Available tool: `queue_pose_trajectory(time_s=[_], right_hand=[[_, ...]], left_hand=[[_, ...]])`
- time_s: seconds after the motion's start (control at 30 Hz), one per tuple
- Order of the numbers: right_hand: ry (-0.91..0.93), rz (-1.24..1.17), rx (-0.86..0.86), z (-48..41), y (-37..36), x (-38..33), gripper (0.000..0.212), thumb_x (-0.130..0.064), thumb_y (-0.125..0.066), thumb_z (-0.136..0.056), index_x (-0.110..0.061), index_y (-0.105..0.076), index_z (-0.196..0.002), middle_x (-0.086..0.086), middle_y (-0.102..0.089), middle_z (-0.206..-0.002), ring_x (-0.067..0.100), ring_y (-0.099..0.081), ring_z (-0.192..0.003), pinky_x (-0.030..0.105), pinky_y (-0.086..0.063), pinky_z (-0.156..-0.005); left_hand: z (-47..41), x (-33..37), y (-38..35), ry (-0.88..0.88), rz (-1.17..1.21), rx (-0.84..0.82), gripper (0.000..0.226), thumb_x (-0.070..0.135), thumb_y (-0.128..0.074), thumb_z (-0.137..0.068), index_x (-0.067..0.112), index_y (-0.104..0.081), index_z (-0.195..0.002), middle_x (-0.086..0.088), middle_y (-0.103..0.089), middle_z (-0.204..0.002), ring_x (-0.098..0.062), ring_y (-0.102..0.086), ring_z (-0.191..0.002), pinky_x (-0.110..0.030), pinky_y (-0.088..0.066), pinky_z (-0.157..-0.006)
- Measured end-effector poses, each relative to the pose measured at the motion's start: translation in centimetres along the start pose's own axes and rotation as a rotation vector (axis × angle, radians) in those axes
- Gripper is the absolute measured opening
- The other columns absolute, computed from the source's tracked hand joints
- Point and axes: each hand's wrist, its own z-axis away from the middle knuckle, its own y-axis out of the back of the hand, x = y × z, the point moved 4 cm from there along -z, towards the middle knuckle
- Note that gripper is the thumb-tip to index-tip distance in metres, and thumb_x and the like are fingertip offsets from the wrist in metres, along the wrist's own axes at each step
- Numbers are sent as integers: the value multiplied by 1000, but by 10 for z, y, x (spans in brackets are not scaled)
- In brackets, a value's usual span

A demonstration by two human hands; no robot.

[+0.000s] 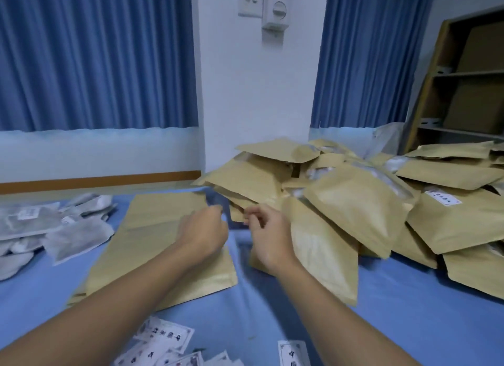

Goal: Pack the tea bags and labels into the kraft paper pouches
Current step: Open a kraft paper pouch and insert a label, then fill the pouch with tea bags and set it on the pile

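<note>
Right hand (268, 237) pinched corner of tan kraft paper pouch (236, 216), left hand (203, 230) curled beside it, grasp unclear, grey mesh tea bags (79, 237) lay to its left, white printed labels (163, 335) between forearms.

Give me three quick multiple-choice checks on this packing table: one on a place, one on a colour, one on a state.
1. Where do the tea bags lie?
A. at the table's left edge
B. on the wooden shelf
C. on the floor

2. What colour is the table cloth?
A. white
B. blue
C. green

3. How does the pouch stack beside the tea bags lie?
A. flat
B. standing upright
C. rolled up

Answers: 1 A, they sit heaped at the far left; 2 B, the cloth shows blue between the arms; 3 A, the stack lies flat on the cloth, unlike the bulging pouch pile to the right.
</note>
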Motion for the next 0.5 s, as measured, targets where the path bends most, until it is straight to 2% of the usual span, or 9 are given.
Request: queue_pose_trajectory(time_s=[0.1,0.13,0.2,0.27,0.33,0.37,0.4,0.43,0.5], right_hand=[[149,315,-319,30,-45,-12,30,-18,-51,-98,-22,-71,-120,-6,-73,-117,11,-63,-112,31,-50,-98],[171,414,-412,39,-58,-13,29,-22,-50,-98,-19,-69,-120,-2,-72,-118,18,-61,-114,37,-50,-98],[223,559,-557,56,-78,-16,22,-25,-50,-97,-13,-64,-109,6,-69,-110,31,-60,-106,43,-52,-88],[280,619,-621,70,-90,-18,20,-29,-52,-97,-10,-56,-103,7,-61,-109,34,-57,-104,40,-48,-85],[312,674,-649,79,-96,-16,34,-42,-53,-98,-12,-54,-115,6,-56,-127,32,-54,-119,36,-43,-93],[323,729,-678,82,-97,-14,49,-51,-53,-97,-13,-51,-128,6,-50,-143,29,-47,-132,35,-39,-104],[340,787,-705,85,-97,-12,64,-59,-52,-96,-14,-45,-140,5,-40,-155,26,-38,-141,35,-33,-112],[357,825,-724,87,-97,-11,74,-66,-49,-94,-15,-40,-147,4,-33,-160,23,-33,-145,35,-29,-117],[391,851,-735,89,-96,-13,81,-72,-46,-92,-18,-36,-152,0,-29,-163,20,-31,-147,33,-28,-118]], left_hand=[[26,-43,8,-37,-177,-6,23,26,-42,-93,23,-58,-110,-10,-70,-110,-33,-64,-105,-38,-47,-85],[35,-55,10,-48,-216,-21,18,28,-41,-95,23,-56,-105,-9,-70,-108,-33,-64,-104,-38,-47,-84],[53,-76,12,-79,-244,-86,13,32,-37,-98,25,-48,-97,-7,-69,-105,-31,-62,-104,-41,-45,-88],[72,-94,9,-95,-249,-186,16,40,-34,-100,27,-42,-99,-6,-64,-115,-29,-56,-114,-44,-40,-95],[90,-111,3,-129,-281,-300,41,51,-31,-101,23,-42,-128,-5,-47,-146,-24,-40,-137,-49,-30,-109],[97,-118,1,-154,-289,-341,58,57,-31,-100,19,-33,-145,-4,-31,-159,-21,-28,-147,-51,-21,-117],[104,-122,3,-176,-304,-365,71,62,-30,-99,18,-23,-154,-3,-19,-165,-18,-19,-151,-52,-13,-120],[108,-126,5,-203,-323,-369,78,66,-31,-97,17,-18,-156,-3,-15,-166,-17,-16,-152,-53,-9,-121],[114,-129,12,-262,-353,-347,80,70,-33,-95,15,-24,-152,-6,-27,-161,-20,-29,-146,-53,-13,-119]])
